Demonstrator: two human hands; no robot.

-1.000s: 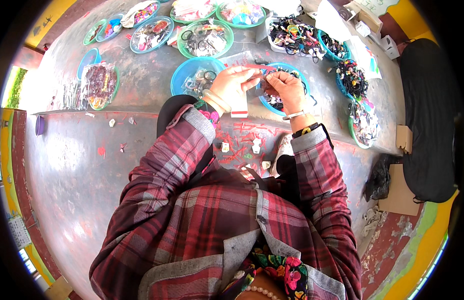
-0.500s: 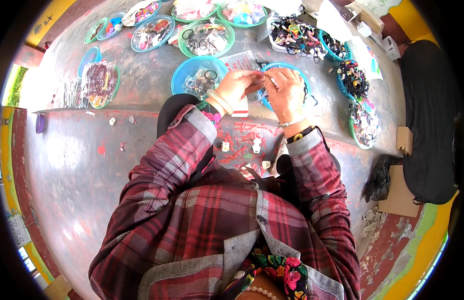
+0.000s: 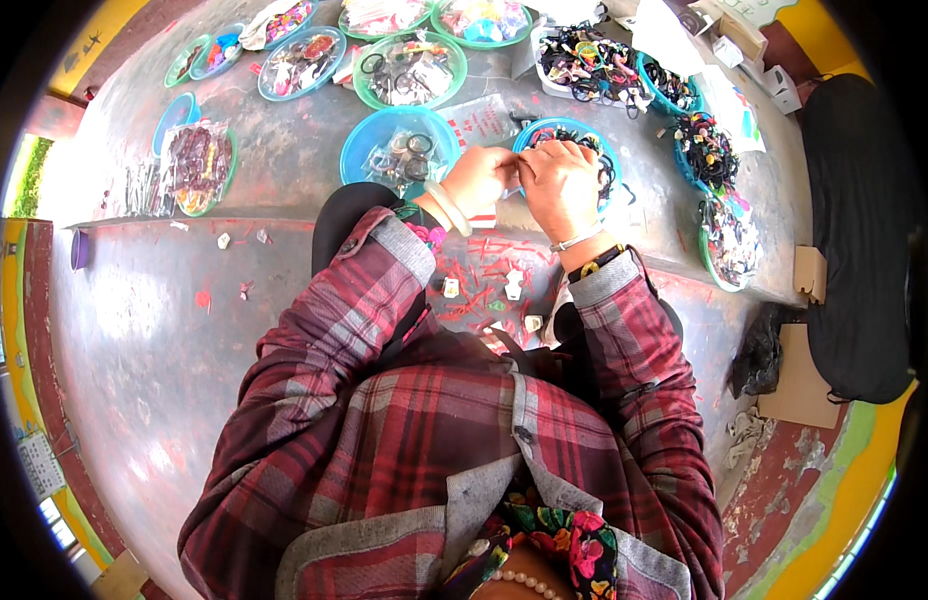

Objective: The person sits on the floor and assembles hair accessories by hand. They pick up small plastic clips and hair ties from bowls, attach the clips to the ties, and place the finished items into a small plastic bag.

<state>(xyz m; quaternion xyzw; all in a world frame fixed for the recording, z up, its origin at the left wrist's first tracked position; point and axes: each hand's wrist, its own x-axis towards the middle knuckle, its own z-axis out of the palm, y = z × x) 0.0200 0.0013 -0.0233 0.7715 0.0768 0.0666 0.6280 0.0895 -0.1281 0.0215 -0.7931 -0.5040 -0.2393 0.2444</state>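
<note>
My left hand (image 3: 478, 182) and my right hand (image 3: 561, 192) meet fingertip to fingertip above the near edge of the raised grey surface. Both are closed in a pinch; whatever lies between the fingers is too small or hidden to make out. Just behind my right hand is a blue basin (image 3: 606, 160) of dark hair ties. Beside my left hand sits another blue basin (image 3: 356, 148), holding clear plastic bags with dark rings in them. A flat clear packet (image 3: 481, 120) with red print lies between and behind the two basins.
A green basin (image 3: 454, 88) of rings and packets stands farther back. At right are a white tray (image 3: 559, 98) and several basins of hair ties. Packaged goods fill a basin (image 3: 230, 170) at left. Red scraps (image 3: 474, 290) litter the lower floor. A cardboard box (image 3: 799, 375) stands at right.
My hands have shifted slightly, the right one turning so its back shows more and its fingers curl further inward. The fingertips stay together.
</note>
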